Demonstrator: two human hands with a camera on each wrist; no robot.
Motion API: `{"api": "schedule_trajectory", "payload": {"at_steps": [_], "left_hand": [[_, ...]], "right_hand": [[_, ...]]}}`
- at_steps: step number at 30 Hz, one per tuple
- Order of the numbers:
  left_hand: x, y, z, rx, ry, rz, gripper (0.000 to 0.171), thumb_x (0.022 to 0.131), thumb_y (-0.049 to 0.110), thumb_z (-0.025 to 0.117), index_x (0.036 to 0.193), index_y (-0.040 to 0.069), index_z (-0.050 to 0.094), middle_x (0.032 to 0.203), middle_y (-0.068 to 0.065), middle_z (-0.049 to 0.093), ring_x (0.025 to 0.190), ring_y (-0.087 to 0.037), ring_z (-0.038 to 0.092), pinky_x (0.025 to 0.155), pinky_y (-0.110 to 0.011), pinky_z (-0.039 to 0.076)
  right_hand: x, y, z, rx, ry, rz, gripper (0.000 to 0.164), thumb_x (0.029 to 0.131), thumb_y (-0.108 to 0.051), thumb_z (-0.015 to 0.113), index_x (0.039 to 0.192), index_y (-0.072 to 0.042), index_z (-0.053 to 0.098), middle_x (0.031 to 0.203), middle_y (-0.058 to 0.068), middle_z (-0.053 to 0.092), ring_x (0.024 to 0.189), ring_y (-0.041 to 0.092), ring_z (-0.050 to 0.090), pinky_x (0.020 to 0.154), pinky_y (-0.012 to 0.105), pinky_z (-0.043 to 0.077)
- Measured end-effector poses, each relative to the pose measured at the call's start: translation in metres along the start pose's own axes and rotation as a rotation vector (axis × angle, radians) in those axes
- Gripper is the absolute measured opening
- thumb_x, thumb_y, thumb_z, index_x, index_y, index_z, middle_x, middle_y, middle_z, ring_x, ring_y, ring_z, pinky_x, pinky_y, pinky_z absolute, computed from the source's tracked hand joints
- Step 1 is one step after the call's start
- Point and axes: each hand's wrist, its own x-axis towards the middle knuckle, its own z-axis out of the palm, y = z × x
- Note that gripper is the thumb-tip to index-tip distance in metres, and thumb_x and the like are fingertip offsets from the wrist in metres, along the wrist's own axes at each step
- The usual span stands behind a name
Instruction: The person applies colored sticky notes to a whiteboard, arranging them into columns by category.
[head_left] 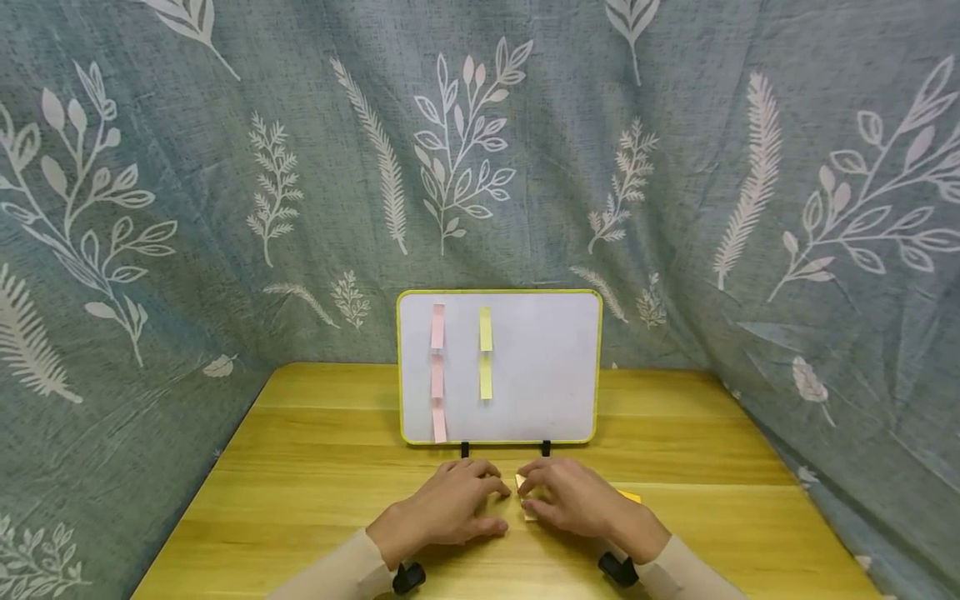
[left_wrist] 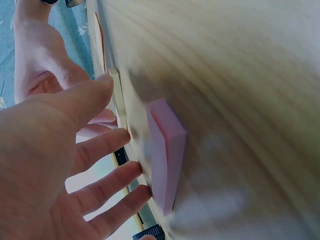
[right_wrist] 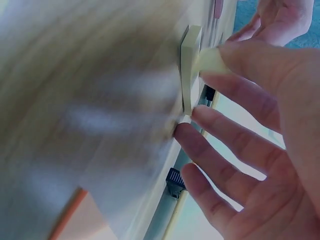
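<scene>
pinching a slip (right_wrist: 211,62) with right hand (head_left: 576,500), nearer than the empty left hand (head_left: 448,505) to the yellow pad (right_wrist: 188,75) lying lengthwise toward the whiteboard (head_left: 542,367).

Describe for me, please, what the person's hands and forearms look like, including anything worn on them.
The left hand and right hand wear no gloves. Plain, pale beige sleeves cover the forearms, stopping short of the hands. A small black device shows near the end of each sleeve.
</scene>
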Motion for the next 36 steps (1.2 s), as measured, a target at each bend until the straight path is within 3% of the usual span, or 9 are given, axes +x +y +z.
{"api": "schedule_trajectory", "payload": {"at_steps": [6,12,16,22,29,36], "left_hand": [[0.006,0.003,0.000,0.007,0.029,-0.039,0.049,0.109,0.062,0.079,0.148,0.033,0.078,0.153,0.007,0.073,0.143,-0.020,0.067,0.124,-0.057,0.055],[0.012,0.006,0.003,-0.002,0.062,-0.069,0.058,0.110,0.061,0.077,0.157,0.028,0.073,0.157,0.003,0.073,0.147,-0.025,0.067,0.122,-0.057,0.057],[0.015,0.009,0.003,-0.012,0.083,-0.093,0.063,0.108,0.062,0.079,0.159,0.026,0.071,0.157,-0.001,0.073,0.146,-0.028,0.068,0.120,-0.057,0.058],[0.027,0.015,0.005,-0.031,0.130,-0.111,0.067,0.100,0.062,0.090,0.154,0.024,0.076,0.151,-0.001,0.076,0.136,-0.026,0.069,0.108,-0.052,0.062],[0.038,0.025,0.010,-0.053,0.165,-0.149,0.062,0.091,0.062,0.098,0.140,0.026,0.082,0.140,0.002,0.078,0.127,-0.023,0.069,0.102,-0.047,0.061],[0.041,0.031,0.011,-0.078,0.175,-0.173,0.057,0.090,0.059,0.100,0.132,0.024,0.083,0.136,0.002,0.078,0.126,-0.023,0.069,0.103,-0.048,0.061]], "right_hand": [[0.004,0.000,0.001,0.038,0.076,-0.001,0.013,0.110,-0.012,0.080,0.104,-0.018,0.090,0.134,0.010,0.087,0.117,0.028,0.085,0.096,0.038,0.071],[0.005,-0.002,0.001,0.037,0.125,0.015,0.011,0.109,-0.012,0.082,0.104,-0.016,0.090,0.130,0.007,0.088,0.117,0.028,0.085,0.099,0.044,0.072],[0.004,-0.001,0.002,0.056,0.170,0.004,0.007,0.106,-0.010,0.085,0.106,-0.016,0.089,0.118,0.003,0.089,0.105,0.018,0.085,0.093,0.039,0.072],[0.003,0.003,0.003,0.182,0.233,-0.016,0.009,0.101,-0.002,0.089,0.103,-0.010,0.088,0.098,-0.002,0.083,0.083,0.002,0.075,0.075,0.024,0.067],[0.000,0.004,0.002,0.260,0.228,0.063,0.007,0.103,-0.005,0.089,0.103,-0.012,0.089,0.099,-0.001,0.086,0.081,0.003,0.076,0.073,0.020,0.064],[-0.005,0.007,0.002,0.334,0.227,0.125,0.009,0.104,-0.004,0.087,0.106,-0.012,0.090,0.101,0.002,0.087,0.082,0.008,0.082,0.074,0.020,0.066]]}}
